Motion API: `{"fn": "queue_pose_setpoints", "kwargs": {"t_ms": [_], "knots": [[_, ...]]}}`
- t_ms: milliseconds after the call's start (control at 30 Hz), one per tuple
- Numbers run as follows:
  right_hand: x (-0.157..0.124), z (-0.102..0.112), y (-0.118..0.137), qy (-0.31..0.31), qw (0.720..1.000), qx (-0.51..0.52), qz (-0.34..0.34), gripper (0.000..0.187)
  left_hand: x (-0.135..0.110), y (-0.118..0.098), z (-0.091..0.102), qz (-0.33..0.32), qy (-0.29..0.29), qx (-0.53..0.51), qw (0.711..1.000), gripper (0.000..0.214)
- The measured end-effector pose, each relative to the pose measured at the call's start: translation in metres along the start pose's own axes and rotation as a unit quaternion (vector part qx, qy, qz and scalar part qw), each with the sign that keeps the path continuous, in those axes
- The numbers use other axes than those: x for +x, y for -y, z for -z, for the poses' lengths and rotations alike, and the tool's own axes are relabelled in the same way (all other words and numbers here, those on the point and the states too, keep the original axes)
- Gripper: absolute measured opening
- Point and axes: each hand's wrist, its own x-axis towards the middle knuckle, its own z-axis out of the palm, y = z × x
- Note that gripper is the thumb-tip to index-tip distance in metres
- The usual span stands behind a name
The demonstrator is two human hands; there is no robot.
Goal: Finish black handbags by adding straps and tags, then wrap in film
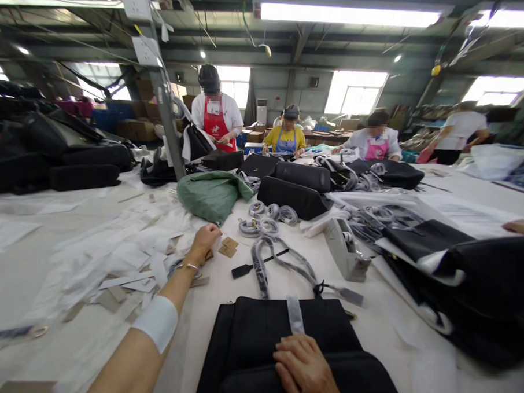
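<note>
A black handbag (277, 330) lies in front of me, its plastic-wrapped handles (261, 266) stretched out on the table beyond it. My right hand (304, 366) rests flat on the bag, just below a strip of clear film (295, 315) on its flap. Reaching forward on the left, my left hand (205, 241) has its fingers curled together. Whatever those fingers may hold is hidden. Small brown card pieces (228, 246) lie right beside it. A black tag (242, 270) is near the handles, and a grey tag (348, 295) lies by the bag's right side.
A green cloth bundle (212, 194) and coiled wrapped straps (269, 226) lie ahead. A grey tape dispenser (346, 249) stands to the right, before more black bags (479, 275). Paper scraps (128, 272) cover the left. A metal post (166, 105) rises there; several co-workers (217, 116) work beyond.
</note>
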Motion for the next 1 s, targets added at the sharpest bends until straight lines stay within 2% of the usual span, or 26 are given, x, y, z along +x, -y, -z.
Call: {"fn": "queue_pose_setpoints", "kwargs": {"t_ms": [133,233,333,467,533,567,633,700,767,833,1000], "knots": [[0.001,0.000,0.004,0.008,1.000,-0.001,-0.007,0.018,-0.002,-0.009,0.042,0.018,-0.008,-0.198,0.980,0.025],[-0.003,0.000,0.005,0.028,0.999,0.004,-0.023,0.018,-0.019,-0.021,0.062,0.016,0.018,-0.310,0.950,0.026],[-0.003,0.004,0.007,0.045,0.995,0.036,-0.077,0.017,-0.045,-0.034,0.067,0.011,0.058,-0.374,0.926,0.033],[0.022,0.014,0.013,0.009,0.972,0.126,-0.198,0.017,-0.089,-0.045,0.055,0.011,0.125,-0.406,0.905,0.036],[0.046,0.017,0.016,-0.010,0.942,0.204,-0.268,0.022,-0.112,-0.048,0.046,0.010,0.176,-0.416,0.892,0.035],[0.060,0.017,0.018,-0.013,0.916,0.255,-0.309,0.027,-0.122,-0.049,0.042,0.007,0.200,-0.418,0.886,0.035],[0.086,0.014,0.022,-0.012,0.843,0.375,-0.385,0.040,-0.141,-0.052,0.035,-0.004,0.237,-0.404,0.884,0.036],[0.107,0.007,0.028,0.003,0.772,0.480,-0.416,0.049,-0.157,-0.056,0.030,-0.027,0.257,-0.368,0.893,0.036],[0.120,0.000,0.035,0.031,0.727,0.547,-0.413,0.050,-0.168,-0.060,0.027,-0.058,0.272,-0.327,0.903,0.035],[0.126,-0.006,0.041,0.046,0.706,0.578,-0.406,0.046,-0.176,-0.062,0.027,-0.084,0.278,-0.290,0.912,0.034],[0.125,-0.012,0.042,0.011,0.708,0.567,-0.422,0.045,-0.179,-0.056,0.035,-0.108,0.254,-0.221,0.935,0.030]]}}
